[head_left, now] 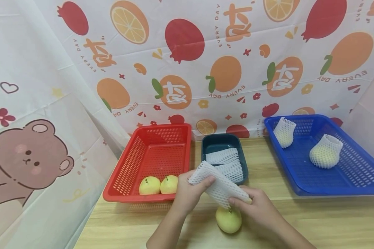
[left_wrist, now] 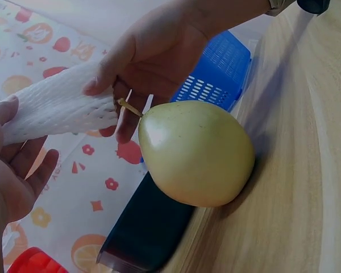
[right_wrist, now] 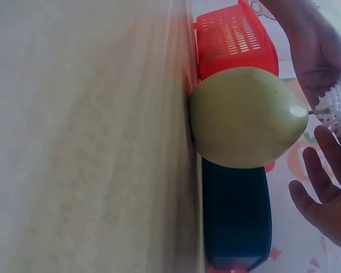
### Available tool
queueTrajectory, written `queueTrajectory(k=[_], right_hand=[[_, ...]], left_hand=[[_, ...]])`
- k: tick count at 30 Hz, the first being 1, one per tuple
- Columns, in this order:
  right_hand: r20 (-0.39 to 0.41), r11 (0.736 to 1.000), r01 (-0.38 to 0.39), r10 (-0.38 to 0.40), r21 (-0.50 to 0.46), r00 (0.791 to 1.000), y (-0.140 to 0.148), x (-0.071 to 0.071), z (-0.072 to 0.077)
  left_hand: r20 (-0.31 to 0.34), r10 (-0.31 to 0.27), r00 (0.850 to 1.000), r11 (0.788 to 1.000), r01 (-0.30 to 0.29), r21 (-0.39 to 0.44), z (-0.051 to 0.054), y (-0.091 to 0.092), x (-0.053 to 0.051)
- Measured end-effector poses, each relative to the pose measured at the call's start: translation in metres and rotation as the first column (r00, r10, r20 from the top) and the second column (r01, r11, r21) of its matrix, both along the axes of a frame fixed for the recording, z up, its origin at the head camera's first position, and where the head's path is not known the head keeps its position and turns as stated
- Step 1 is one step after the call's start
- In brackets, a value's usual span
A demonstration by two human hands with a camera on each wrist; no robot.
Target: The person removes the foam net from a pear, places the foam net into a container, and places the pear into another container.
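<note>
A white foam net sleeve (head_left: 221,186) is stretched flat between both hands, above a yellow-green pear (head_left: 229,220) that stands on the table with its stem up. My left hand (head_left: 188,190) pinches the sleeve's upper left end between thumb and fingers. The lower right end is held by my right hand (head_left: 258,206), thumb on top. In the left wrist view the pear's stem (left_wrist: 129,107) reaches close to the sleeve's end by the right fingers; whether they touch I cannot tell. Neither hand grips the pear (right_wrist: 247,118).
A red basket (head_left: 112,173) on the left holds two pears (head_left: 149,186). Behind the hands, a dark teal tray (head_left: 207,141) contains folded foam sleeves (head_left: 222,156). On the right, a blue basket (head_left: 305,188) holds two sleeved pears (head_left: 325,154). A printed cloth (head_left: 187,72) hangs behind.
</note>
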State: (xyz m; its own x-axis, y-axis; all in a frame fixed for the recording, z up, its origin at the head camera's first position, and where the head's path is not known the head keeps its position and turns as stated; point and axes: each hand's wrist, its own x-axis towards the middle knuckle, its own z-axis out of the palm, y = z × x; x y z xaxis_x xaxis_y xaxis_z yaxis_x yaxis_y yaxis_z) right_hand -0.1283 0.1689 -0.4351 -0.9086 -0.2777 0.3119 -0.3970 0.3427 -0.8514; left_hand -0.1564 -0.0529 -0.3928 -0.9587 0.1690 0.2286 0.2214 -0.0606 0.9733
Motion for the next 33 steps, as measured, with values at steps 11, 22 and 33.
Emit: queueTrajectory(k=[11, 22, 33], right_hand=[[0.075, 0.993, 0.091, -0.085, -0.081, 0.994, 0.008, -0.018, 0.007], [0.125, 0.975, 0.160, -0.141, -0.155, 0.982, 0.016, -0.041, 0.020], [0.178, 0.947, 0.210, -0.170, -0.242, 0.969, 0.015, -0.061, 0.030]], left_hand=[[0.047, 0.030, 0.998, 1.000, -0.029, -0.005, -0.002, -0.001, -0.004], [0.089, 0.012, 0.996, 1.000, -0.013, 0.013, -0.004, -0.001, -0.008], [0.141, 0.051, 0.989, 0.999, -0.050, -0.010, -0.009, -0.001, -0.013]])
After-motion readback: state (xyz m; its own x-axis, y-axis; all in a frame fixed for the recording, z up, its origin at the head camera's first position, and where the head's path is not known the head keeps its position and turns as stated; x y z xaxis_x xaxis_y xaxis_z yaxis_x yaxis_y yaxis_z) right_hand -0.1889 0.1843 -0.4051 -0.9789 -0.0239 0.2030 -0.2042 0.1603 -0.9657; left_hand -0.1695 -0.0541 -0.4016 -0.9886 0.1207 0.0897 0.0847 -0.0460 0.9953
